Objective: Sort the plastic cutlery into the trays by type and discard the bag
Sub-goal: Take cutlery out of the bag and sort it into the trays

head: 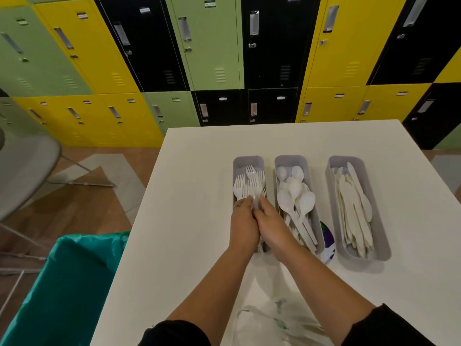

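Item: left hand [243, 226] and right hand [270, 227], side by side over the near half of the left tray [248, 162]; I log both sets of fingers curled together round one bundle of white plastic forks [253, 183], tines fanned toward the far end. Whether each finger touches a handle I cannot tell, as the hands cover them. Middle tray [290, 159]: white spoons [295, 196], bowls heaped, handles pointing toward me. Right tray [345, 161]: pale knives [354, 211] lying lengthwise. All three trays are grey, oblong, round-cornered, on a smooth white table [199, 171]. A purple-and-white printed piece [328, 242] shows between the middle and right trays. Clear crumpled plastic bag [269, 323] lies on the near table edge, between my forearms. Green-lined bin [64, 283] stands left of the table; lockers [212, 46] in yellow, green and black behind.
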`<state>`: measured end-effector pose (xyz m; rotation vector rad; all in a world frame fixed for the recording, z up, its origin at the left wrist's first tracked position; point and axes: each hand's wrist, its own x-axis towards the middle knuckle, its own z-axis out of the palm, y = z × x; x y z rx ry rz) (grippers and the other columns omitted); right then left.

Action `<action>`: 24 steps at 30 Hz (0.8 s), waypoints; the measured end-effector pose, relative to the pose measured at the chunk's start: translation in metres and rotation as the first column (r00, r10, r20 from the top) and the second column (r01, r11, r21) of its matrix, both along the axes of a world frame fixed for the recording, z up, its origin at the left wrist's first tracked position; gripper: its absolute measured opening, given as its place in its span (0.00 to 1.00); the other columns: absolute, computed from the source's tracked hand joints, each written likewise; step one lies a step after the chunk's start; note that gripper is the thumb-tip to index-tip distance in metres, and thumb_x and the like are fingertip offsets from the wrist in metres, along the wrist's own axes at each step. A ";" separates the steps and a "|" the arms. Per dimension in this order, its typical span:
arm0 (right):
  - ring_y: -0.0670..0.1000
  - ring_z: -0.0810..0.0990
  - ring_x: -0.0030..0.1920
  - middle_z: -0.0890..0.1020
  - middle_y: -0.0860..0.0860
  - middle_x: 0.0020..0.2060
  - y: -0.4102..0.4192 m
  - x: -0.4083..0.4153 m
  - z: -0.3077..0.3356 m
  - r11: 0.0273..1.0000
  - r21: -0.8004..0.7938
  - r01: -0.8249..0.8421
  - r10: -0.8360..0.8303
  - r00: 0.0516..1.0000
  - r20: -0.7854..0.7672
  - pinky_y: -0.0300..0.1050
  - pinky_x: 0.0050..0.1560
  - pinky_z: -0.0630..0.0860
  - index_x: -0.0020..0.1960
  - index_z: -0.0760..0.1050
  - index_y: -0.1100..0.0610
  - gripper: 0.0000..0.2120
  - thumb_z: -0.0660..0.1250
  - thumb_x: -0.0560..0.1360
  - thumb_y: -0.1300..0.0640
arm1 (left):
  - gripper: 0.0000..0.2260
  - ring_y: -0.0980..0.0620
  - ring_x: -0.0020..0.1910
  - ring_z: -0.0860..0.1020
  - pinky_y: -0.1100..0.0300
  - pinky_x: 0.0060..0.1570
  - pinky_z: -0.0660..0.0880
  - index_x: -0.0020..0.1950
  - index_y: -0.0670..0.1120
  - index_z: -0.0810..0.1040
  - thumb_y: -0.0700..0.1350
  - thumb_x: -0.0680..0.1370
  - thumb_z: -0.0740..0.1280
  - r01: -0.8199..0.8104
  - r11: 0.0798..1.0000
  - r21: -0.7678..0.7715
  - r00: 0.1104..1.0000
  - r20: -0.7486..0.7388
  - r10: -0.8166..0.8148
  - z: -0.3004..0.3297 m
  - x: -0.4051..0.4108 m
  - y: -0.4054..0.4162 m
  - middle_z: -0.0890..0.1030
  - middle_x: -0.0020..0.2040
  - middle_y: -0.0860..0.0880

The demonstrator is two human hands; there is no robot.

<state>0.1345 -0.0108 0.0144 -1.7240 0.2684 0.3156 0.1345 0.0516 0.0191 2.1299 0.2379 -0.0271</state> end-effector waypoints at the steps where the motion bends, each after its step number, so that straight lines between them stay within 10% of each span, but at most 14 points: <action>1: 0.51 0.76 0.61 0.77 0.52 0.58 -0.001 0.000 0.000 1.000 -0.013 -0.011 0.011 1.000 0.009 0.47 0.63 0.71 0.65 0.69 0.56 0.16 0.53 0.79 0.55 | 0.13 0.64 0.45 0.74 0.79 0.42 0.69 0.62 0.42 0.74 0.41 0.82 0.53 0.011 0.999 0.031 1.000 0.003 -0.012 0.003 -0.001 0.000 0.76 0.47 0.56; 5: 0.52 0.77 0.58 0.77 0.54 0.58 -0.010 -0.003 0.001 0.993 -0.112 -0.022 0.030 0.997 0.068 0.43 0.59 0.72 0.64 0.71 0.57 0.16 0.54 0.79 0.63 | 0.17 0.50 0.59 0.74 0.68 0.57 0.70 0.68 0.41 0.68 0.36 0.79 0.59 0.048 0.997 0.059 0.999 0.014 -0.049 0.002 -0.002 0.006 0.72 0.63 0.47; 12: 0.52 0.74 0.60 0.72 0.55 0.63 -0.019 -0.010 0.001 0.930 -0.341 -0.140 0.168 0.984 0.053 0.36 0.52 0.68 0.67 0.69 0.58 0.18 0.54 0.79 0.65 | 0.07 0.46 0.39 0.76 0.53 0.39 0.74 0.54 0.40 0.70 0.39 0.77 0.60 0.182 0.956 0.232 0.975 -0.170 -0.145 0.004 -0.006 0.012 0.76 0.42 0.44; 16: 0.54 0.76 0.47 0.77 0.58 0.50 -0.019 -0.010 -0.001 0.924 -0.356 -0.141 0.178 0.981 0.073 0.35 0.40 0.69 0.53 0.75 0.64 0.11 0.54 0.78 0.65 | 0.06 0.46 0.38 0.76 0.53 0.40 0.74 0.52 0.39 0.72 0.38 0.77 0.61 0.129 0.960 0.250 0.992 -0.036 -0.124 0.010 0.004 0.010 0.77 0.39 0.44; 24: 0.42 0.74 0.36 0.77 0.49 0.42 -0.025 -0.021 0.011 0.921 -0.347 -0.179 0.226 0.969 0.099 0.29 0.36 0.68 0.66 0.71 0.55 0.16 0.56 0.80 0.62 | 0.14 0.46 0.46 0.77 0.58 0.41 0.70 0.57 0.41 0.67 0.44 0.76 0.67 0.128 0.944 0.304 0.991 -0.008 -0.132 0.012 0.010 0.020 0.78 0.48 0.43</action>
